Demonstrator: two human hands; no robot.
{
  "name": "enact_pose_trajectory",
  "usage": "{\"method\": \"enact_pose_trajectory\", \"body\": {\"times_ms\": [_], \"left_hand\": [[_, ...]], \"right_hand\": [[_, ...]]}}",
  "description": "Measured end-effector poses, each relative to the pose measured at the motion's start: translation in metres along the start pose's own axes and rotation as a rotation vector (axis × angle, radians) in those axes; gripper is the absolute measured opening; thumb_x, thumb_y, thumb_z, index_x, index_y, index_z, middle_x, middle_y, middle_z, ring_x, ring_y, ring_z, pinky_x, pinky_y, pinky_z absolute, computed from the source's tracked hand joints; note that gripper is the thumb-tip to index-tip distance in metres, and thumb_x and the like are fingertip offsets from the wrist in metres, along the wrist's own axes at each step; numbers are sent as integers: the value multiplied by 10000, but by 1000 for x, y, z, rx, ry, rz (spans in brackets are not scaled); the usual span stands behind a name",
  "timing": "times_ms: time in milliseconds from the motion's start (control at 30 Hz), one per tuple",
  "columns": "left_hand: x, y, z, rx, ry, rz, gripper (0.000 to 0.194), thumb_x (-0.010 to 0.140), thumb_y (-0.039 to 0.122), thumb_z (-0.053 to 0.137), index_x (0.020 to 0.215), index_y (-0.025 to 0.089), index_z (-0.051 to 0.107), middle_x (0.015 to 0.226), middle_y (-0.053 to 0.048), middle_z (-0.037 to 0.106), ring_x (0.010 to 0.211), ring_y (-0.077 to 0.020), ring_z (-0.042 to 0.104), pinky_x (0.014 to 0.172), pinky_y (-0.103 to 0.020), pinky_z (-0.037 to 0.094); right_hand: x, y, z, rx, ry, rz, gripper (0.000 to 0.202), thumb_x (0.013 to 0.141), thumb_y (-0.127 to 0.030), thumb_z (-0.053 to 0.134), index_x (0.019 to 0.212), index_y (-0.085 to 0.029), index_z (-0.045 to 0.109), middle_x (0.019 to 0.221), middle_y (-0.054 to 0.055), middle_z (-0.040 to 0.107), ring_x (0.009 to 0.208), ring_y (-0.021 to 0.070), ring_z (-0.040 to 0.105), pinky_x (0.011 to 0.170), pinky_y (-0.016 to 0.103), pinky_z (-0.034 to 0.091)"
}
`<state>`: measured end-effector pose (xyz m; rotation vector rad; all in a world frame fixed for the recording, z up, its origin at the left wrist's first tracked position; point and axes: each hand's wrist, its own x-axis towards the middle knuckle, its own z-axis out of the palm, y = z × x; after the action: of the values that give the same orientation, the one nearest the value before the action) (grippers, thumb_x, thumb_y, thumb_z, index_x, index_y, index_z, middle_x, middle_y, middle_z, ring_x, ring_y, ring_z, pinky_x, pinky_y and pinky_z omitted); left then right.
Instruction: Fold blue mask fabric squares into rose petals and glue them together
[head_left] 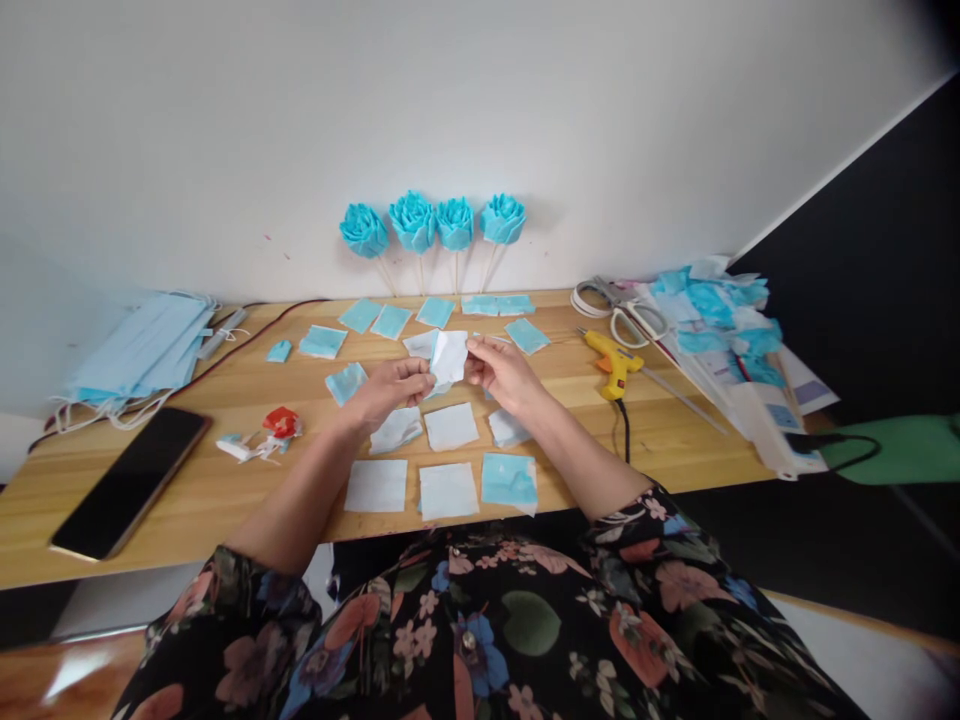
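Note:
Between my two hands, a small piece of mask fabric (451, 357) is raised over the table, its white side mostly showing and a little blue at its left edge. My left hand (399, 388) pinches its lower left side. At the upper right edge, my right hand (496, 368) grips the same piece between thumb and finger. Below and around the hands lie several cut squares, some white side up like the white square (451, 427), others blue like the blue square (510, 480). More blue pieces (391, 321) lie farther back.
Several blue fabric flowers (412, 222) on sticks lean against the wall. At right are a yellow glue gun (616, 362), scissors (619, 308) and blue scraps (709, 300). At left are stacked face masks (142, 345), a black phone (133, 482) and a red-and-white scrap (281, 422).

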<state>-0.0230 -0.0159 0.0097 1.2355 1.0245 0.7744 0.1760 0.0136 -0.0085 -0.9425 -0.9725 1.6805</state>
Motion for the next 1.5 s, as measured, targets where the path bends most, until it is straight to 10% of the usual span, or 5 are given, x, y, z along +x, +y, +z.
{"method": "enact_pose_trajectory", "body": {"times_ms": [333, 1133, 1500], "left_hand": [[2, 0, -1, 13, 143, 135, 415, 835, 552, 624, 805, 148, 713, 710, -38, 615, 603, -114, 492, 580, -255, 386], [9, -9, 4, -369, 288, 140, 371, 648, 439, 841, 601, 151, 613, 611, -2, 614, 570, -90, 530, 575, -241, 405], [12, -13, 3, -415, 170, 170, 384, 774, 500, 731, 843, 126, 679, 734, -53, 650, 683, -150, 614, 588, -257, 444]], "right_hand": [[-2, -7, -5, -83, 9, -93, 366, 661, -508, 805, 719, -188, 637, 653, -33, 595, 578, 80, 520, 492, 191, 414], [-7, -2, 0, -309, -99, -65, 384, 768, -559, 705, 850, -191, 779, 851, 59, 747, 718, 137, 620, 521, 213, 442], [-6, -3, 4, -383, -17, -156, 249, 733, -427, 701, 736, -178, 706, 701, 19, 701, 631, 122, 562, 525, 225, 419]]}}
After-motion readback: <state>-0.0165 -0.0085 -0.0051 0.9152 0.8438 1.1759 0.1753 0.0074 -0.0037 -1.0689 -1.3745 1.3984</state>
